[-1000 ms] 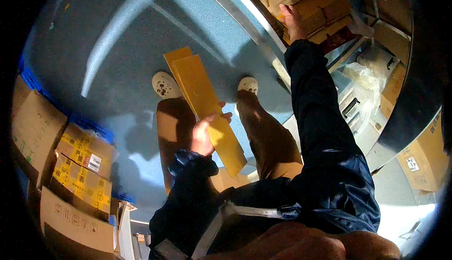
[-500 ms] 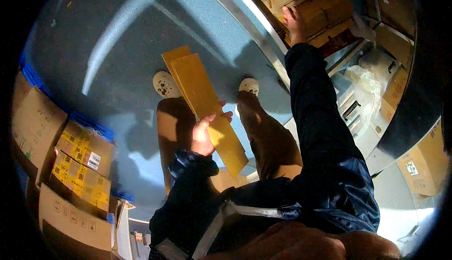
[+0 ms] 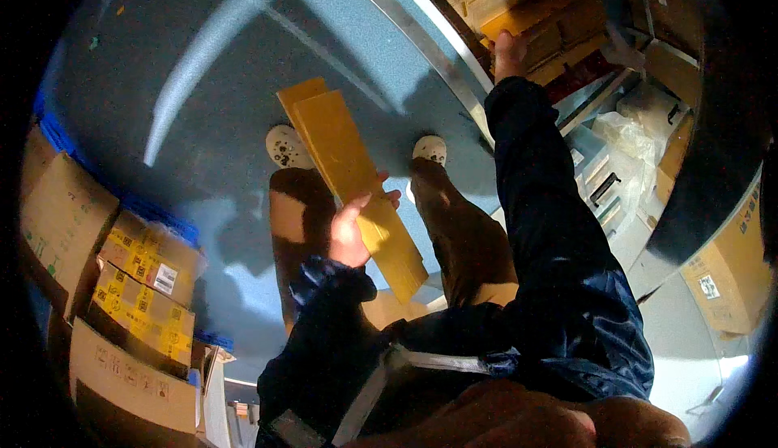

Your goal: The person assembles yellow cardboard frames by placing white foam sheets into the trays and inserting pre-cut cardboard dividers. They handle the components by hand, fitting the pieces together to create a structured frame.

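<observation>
My left hand (image 3: 350, 235) is closed around a few flat, folded cardboard pieces (image 3: 344, 152), long, narrow and yellow-brown. They slant over my legs, with their ends slightly fanned at the far side. At the upper right, my right arm reaches out to a white-rimmed bin (image 3: 438, 10) filled with stacked flat cardboard (image 3: 559, 22). My right hand (image 3: 509, 52) is curled at the near edge of a brightly lit cardboard piece (image 3: 509, 21) in that stack. Its fingers are partly hidden, but they appear to grip this edge.
Cartons with yellow tape (image 3: 142, 294) stand on a blue pallet (image 3: 174, 225) at the left, beside other brown boxes (image 3: 65, 221). A metal edge (image 3: 413, 38) runs close to the bin. On the right are clear plastic bags (image 3: 628, 136) and a labelled carton (image 3: 729, 278).
My right hand has drawn its fingers in from a stretched reach and curled them at the cardboard's edge. The lit piece there has shifted. My left hand holds its pieces almost still.
</observation>
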Demonstrator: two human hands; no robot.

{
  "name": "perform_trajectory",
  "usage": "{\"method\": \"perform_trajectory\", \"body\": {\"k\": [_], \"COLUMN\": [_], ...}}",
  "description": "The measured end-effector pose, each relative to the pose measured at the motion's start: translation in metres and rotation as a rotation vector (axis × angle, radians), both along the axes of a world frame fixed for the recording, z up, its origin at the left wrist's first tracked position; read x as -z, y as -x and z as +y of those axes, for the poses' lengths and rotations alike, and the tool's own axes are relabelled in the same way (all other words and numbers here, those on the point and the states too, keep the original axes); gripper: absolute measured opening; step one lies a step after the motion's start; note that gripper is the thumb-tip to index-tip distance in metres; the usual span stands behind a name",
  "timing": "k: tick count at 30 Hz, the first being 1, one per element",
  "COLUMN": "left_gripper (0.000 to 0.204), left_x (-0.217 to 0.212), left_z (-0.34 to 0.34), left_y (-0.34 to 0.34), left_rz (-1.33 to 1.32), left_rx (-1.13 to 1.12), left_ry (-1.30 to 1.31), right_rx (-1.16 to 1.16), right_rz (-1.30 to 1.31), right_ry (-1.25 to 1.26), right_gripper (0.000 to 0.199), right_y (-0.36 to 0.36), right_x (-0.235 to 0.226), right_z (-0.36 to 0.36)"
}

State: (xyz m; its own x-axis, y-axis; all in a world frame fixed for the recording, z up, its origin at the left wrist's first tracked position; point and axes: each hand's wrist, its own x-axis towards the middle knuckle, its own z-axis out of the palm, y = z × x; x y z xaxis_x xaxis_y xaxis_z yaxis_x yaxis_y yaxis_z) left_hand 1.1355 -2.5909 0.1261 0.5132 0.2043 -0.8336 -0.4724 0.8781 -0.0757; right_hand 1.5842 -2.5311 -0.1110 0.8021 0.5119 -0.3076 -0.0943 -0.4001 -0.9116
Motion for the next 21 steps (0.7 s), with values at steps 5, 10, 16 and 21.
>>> {"method": "perform_trajectory", "body": {"k": [5,10,16,21], "left_gripper": [0.050,0.042,0.044,0.046], "left_x": [0.004,-0.052,-0.224,-0.466], "left_z": [-0.005,0.008,0.109,0.224], "left_y": [0.006,0.031,0.119,0.161], "left_rz": [0.107,0.320,0.491,0.545], "left_rx": [0.092,0.017,-0.100,-0.112], "left_ry": [-0.049,-0.080,-0.409,-0.861], "right_rx": [0.147,0.185,-0.435,-0.756], "right_rz": [-0.102,0.103,0.659,0.441], "right_ry": [0.134,0.323,0.245,0.122], "right_gripper": [0.041,0.048,0.025,0.021], "right_y": [0.054,0.161,0.304,0.300], "right_x": [-0.071,-0.200,-0.431,-0.654], "right_z": [-0.023,-0.102,-0.173,-0.130]}}
